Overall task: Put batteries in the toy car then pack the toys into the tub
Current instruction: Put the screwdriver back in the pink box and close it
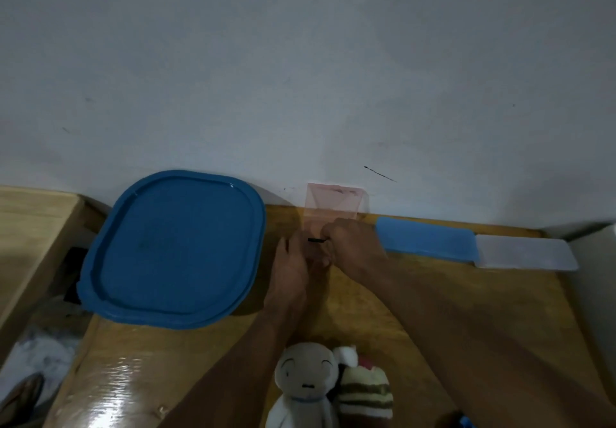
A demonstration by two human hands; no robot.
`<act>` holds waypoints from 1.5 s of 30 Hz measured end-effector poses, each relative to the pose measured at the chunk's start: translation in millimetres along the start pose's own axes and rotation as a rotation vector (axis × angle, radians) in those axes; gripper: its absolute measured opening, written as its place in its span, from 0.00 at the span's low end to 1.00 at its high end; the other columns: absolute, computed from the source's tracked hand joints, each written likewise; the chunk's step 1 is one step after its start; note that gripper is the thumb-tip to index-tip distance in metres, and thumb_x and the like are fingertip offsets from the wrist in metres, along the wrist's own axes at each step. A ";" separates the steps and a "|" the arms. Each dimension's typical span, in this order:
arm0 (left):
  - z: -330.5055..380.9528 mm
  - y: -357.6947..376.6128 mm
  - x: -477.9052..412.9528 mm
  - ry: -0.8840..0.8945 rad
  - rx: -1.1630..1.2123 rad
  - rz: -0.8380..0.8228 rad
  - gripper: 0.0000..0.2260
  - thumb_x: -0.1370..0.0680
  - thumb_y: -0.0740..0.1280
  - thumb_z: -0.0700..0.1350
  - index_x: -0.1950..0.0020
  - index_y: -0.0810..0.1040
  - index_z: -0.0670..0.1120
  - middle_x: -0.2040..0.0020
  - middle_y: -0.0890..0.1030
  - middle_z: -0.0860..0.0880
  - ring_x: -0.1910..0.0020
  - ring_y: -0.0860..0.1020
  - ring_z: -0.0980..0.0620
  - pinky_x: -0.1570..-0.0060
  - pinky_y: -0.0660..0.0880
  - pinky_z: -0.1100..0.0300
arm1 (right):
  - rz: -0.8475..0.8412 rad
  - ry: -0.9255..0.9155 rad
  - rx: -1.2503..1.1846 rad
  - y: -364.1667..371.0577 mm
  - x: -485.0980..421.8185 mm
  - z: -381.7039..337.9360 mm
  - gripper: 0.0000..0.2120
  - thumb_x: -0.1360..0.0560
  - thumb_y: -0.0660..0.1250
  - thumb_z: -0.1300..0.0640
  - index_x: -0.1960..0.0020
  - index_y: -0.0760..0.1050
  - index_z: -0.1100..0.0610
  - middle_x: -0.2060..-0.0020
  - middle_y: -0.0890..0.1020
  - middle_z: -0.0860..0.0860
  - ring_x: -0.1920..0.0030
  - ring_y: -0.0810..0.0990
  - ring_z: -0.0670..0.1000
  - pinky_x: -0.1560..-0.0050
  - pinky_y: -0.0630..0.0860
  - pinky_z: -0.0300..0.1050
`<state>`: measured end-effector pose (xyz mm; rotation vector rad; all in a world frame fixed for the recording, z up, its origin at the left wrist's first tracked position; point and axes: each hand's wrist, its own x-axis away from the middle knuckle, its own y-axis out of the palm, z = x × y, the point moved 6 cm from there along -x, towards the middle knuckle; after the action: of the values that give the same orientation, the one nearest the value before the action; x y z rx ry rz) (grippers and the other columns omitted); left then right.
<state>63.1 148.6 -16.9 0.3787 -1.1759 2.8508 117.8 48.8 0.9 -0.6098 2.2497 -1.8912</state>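
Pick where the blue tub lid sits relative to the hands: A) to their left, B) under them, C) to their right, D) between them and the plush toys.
A: the blue tub lid lies on the wooden table left of both the left hand and the right hand, which work together near the wall.

There is only 1 camera, worn on the person's head. It looks forward and down over a wooden table (433, 311) that ends at a pale wall (300, 60). The wall fills the top half. Both arms reach away from the camera, and the near table edge sits very close.
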 end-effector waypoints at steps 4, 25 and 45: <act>-6.6 2.7 2.2 -0.005 0.125 0.044 0.18 0.17 0.60 0.45 0.27 0.65 0.46 0.30 0.67 0.46 0.37 0.67 0.56 0.50 0.60 0.72 | 0.029 -0.002 -0.028 3.0 -1.0 -1.7 0.09 0.29 0.71 0.56 0.49 0.79 0.53 0.53 0.81 0.54 0.53 0.79 0.56 0.55 0.73 0.48; -6.7 1.3 -1.2 -0.017 0.106 0.043 0.22 0.22 0.68 0.48 0.30 0.68 0.48 0.31 0.69 0.43 0.31 0.67 0.43 0.37 0.68 0.51 | 0.339 0.534 -0.681 -16.0 19.0 51.5 0.14 0.24 0.66 0.62 0.39 0.73 0.56 0.49 0.83 0.54 0.49 0.80 0.53 0.48 0.76 0.44; -13.7 -7.4 -0.6 0.179 0.189 0.067 0.19 0.21 0.63 0.53 0.33 0.71 0.47 0.40 0.79 0.49 0.42 0.76 0.51 0.44 0.75 0.52 | 0.097 0.197 -0.295 -12.9 48.1 24.6 0.21 0.26 0.70 0.59 0.34 0.73 0.59 0.39 0.78 0.55 0.43 0.79 0.56 0.42 0.74 0.46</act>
<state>61.6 163.5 -21.3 0.0865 -0.9096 2.9876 85.8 6.0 15.6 -0.3524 2.6575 -1.6534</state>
